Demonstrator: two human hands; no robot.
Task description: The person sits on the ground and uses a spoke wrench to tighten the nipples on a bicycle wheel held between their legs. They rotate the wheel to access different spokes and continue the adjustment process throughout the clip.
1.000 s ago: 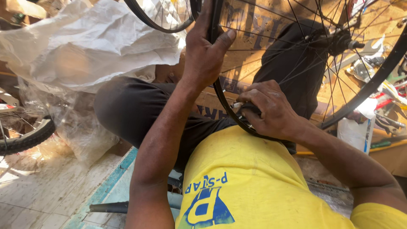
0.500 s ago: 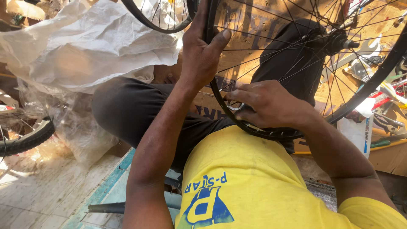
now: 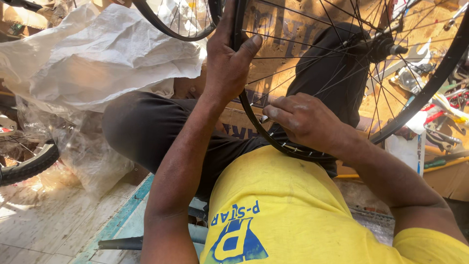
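Wheel (image 3: 342, 83) standing upright across lap, rim resting against thighs, hub (image 3: 378, 46) up top right. Left hand (image 3: 227, 58) wrapping rim, closed, steadying it. Right hand (image 3: 303, 120) pinching small tool at spoke nipple near bottom of rim, fingers closed on it. Looks like spoke truing going on. Next move probably calling for small turn, firm rim hold. White sack (image 3: 97, 58) lying left, tyre (image 3: 29, 164) beyond.

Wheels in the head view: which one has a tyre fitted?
The partly visible wheel at far left, with knobby black tyre; the spoked wheel both hands grip and the top rim are bare.
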